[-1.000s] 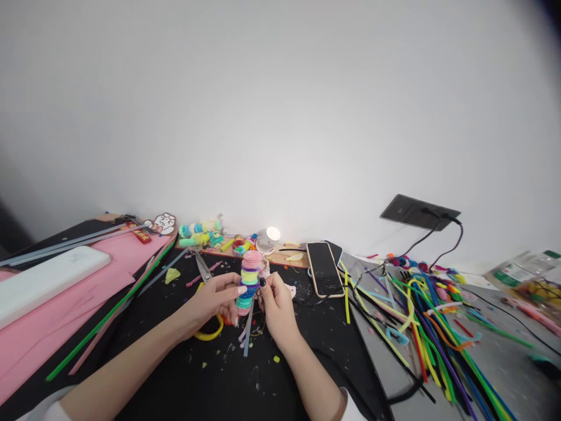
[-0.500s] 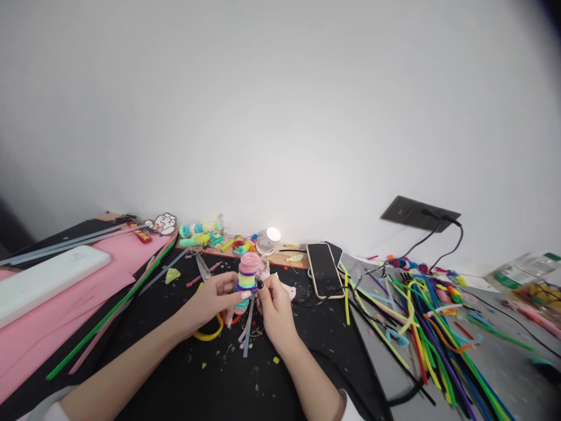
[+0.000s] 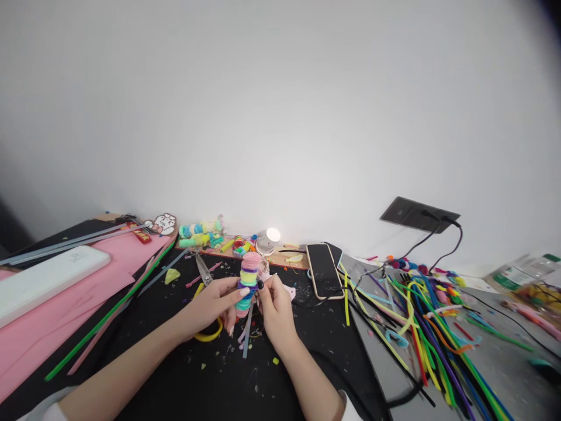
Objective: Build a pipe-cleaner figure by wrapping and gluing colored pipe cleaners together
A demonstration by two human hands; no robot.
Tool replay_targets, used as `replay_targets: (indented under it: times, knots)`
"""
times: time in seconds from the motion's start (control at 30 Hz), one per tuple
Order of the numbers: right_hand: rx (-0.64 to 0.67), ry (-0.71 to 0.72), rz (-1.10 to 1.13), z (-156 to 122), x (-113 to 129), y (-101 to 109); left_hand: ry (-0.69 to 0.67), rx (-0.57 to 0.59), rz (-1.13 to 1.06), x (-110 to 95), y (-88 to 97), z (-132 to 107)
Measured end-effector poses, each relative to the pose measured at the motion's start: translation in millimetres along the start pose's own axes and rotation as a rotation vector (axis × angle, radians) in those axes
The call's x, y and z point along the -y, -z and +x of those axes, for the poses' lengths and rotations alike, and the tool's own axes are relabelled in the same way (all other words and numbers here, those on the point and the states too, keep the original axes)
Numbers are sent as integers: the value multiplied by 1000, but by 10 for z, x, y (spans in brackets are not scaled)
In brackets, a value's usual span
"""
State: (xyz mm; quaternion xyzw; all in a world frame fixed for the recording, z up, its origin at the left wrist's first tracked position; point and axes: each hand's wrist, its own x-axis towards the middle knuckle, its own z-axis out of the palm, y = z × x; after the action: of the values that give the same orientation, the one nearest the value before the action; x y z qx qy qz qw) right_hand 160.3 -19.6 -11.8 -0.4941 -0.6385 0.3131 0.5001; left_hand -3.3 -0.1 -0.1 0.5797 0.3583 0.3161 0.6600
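Note:
A fuzzy striped roll of wound pipe cleaners point(image 3: 249, 276), in pink, yellow, purple and teal bands, stands nearly upright between my hands. My left hand point(image 3: 218, 302) is closed around it from the left, thumb across the front. On the other side my right hand point(image 3: 278, 310) is closed in a pinch at the purple band, where a purple pipe cleaner point(image 3: 254, 288) meets the thumb; its tip is hidden. Under my left hand lie scissors with yellow handles point(image 3: 210, 336), blades pointing away. A grey strip point(image 3: 248, 336) lies on the black mat below the roll.
A phone point(image 3: 325, 272) and a small lit lamp point(image 3: 268, 240) stand behind. Loose pipe cleaners point(image 3: 438, 333) and black cables spread at right. Pink sheets point(image 3: 109, 280) and a white case point(image 3: 52, 280) lie at left. Similar striped rolls point(image 3: 200, 228) lie by the wall.
The striped roll has tilted and turned slightly in my left hand, so more of its lower bands show. My right hand has stayed in nearly the same place.

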Motion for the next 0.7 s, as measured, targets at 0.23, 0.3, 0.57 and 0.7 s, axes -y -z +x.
replay_targets:
  times: [0.23,0.3,0.57,0.7]
  knots:
    - [20,11,-1,-19,18,-14,-15,-3,-11,-22,4,9]
    - [20,13,-6,-26,19,-12,-34,-10,-16,-40,-8,4]
    - [28,23,-47,-23,19,-6,-52,-45,-20,-51,-16,-1]
    - [32,33,-64,-19,22,-13,-77,-99,17,-17,-3,2]
